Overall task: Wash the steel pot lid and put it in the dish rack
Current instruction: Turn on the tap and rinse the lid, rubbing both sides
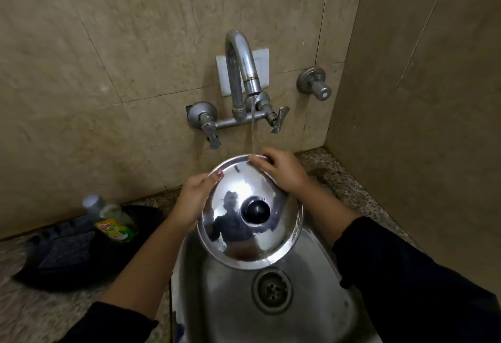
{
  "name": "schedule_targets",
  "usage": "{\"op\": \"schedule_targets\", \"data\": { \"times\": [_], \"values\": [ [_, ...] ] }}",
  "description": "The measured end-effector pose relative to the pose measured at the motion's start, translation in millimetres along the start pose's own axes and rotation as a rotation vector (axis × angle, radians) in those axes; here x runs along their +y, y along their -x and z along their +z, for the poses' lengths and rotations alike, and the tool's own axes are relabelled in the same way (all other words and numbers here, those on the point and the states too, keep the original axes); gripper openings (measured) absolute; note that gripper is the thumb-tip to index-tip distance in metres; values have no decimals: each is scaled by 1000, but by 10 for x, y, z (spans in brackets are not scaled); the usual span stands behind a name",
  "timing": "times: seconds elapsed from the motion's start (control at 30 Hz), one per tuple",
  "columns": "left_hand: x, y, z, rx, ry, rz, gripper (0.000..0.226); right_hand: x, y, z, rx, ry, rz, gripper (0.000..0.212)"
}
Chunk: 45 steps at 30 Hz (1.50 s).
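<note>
Shiny round steel pot lid (244, 234) gets rinsed — both hands, left hand (193, 199) and right hand (282, 170), grip its rim — next comes the rack.

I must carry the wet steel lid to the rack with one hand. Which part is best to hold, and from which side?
Probably the black knob at the centre of the steel lid, taken from above: it stands up from the domed top, facing the camera. The rim is thin and wet under the running water; the left hand and right hand hold it at opposite edges.

Both hands (189, 196) (282, 172) forward, fingers curled
</note>
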<state>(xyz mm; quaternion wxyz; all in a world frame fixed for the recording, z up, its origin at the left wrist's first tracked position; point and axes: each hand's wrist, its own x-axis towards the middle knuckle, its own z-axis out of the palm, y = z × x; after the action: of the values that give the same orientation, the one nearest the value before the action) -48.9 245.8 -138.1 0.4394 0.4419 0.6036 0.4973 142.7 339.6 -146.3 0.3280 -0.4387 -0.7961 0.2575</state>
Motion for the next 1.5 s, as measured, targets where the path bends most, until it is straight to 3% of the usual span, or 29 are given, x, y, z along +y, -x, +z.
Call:
{"op": "schedule_targets", "data": {
  "times": [0.07,0.2,0.3,0.4,0.5,0.63,0.73,0.8,0.93,1.03,1.1,1.27,1.37,1.43,1.5],
  "values": [
    [-74,38,-39,38,160,-62,23,86,21,-44,97,-50,117,39],
    [14,-2,42,-99,-99,-107,34,-191,34,-16,-162,138,14,36],
    [29,13,77,-49,-79,-73,34,-236,37,17,-114,148,-7,46],
    [-117,82,0,105,81,-70,28,-70,135,49,8,-126,138,46],
    [-285,144,-128,280,255,-85,27,-4,363,91,80,-534,399,47],
    [-411,226,-209,398,439,-148,30,46,607,219,58,-726,607,42],
    [-445,267,-205,400,474,-203,29,106,722,284,188,-624,419,28],
    [-454,268,-169,407,483,-240,29,232,797,283,186,-394,174,47],
    [-515,190,-76,407,507,-370,28,475,831,214,60,304,-248,76],
    [-553,72,3,342,526,-533,35,535,814,117,-147,494,-353,83],
    [-523,31,66,333,483,-610,29,550,809,77,-163,510,-415,74],
    [-432,36,191,187,393,-725,27,394,753,-100,-134,233,-299,37],
    [-546,15,165,75,423,-709,59,295,710,-203,-169,17,-36,15],
    [-617,-7,167,9,455,-632,69,305,654,-193,-168,-257,136,13],
    [-598,28,181,-40,488,-513,56,373,565,-153,-110,-456,166,18]
  ]
}}
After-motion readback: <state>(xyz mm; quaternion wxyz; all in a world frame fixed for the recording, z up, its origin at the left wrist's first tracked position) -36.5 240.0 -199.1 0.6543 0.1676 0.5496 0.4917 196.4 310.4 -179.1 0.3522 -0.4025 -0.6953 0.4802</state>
